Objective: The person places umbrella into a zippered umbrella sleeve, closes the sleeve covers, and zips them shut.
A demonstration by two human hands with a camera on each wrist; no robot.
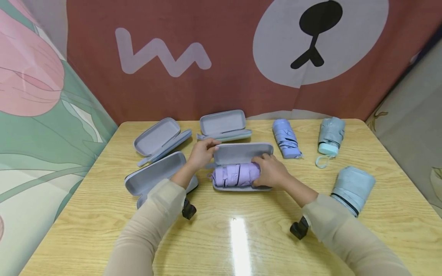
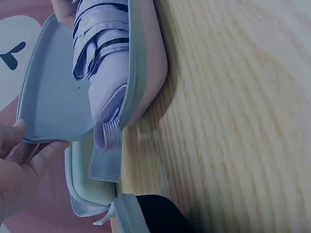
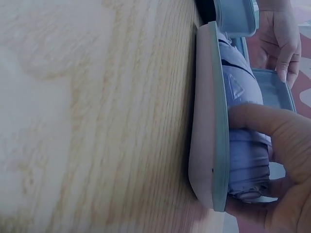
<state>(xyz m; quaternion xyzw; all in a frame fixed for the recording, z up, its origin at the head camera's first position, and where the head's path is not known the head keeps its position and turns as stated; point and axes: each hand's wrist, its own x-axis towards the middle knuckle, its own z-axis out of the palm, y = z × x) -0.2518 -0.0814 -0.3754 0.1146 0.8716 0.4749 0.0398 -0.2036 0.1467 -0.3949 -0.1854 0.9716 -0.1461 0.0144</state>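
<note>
Cream fabric sleeves (image 1: 136,237), cropped by the lower edge, lead to two hands at work. Between them, a rolled lilac fabric umbrella (image 1: 233,175) lies lengthwise in the base of an oblong, grey-lined case (image 3: 202,141); the right hand (image 1: 271,171) grips its right end, and the left hand (image 1: 203,153) pinches a corner of the raised lid (image 1: 238,154). Judging from the layout, one umbrella is nearly packed, its lid not yet closed. Around it on the wood-grain bench (image 1: 272,241), three similar cases (image 1: 155,173) stand open, and a periwinkle umbrella (image 1: 286,138), a grey-green umbrella (image 1: 331,132) with a mint handle and a pale-blue folded bundle (image 1: 353,186) lie loose, so most packing seems left. The left forearm hides part of the nearest spare case; whether the rear two hold anything cannot be told.
</note>
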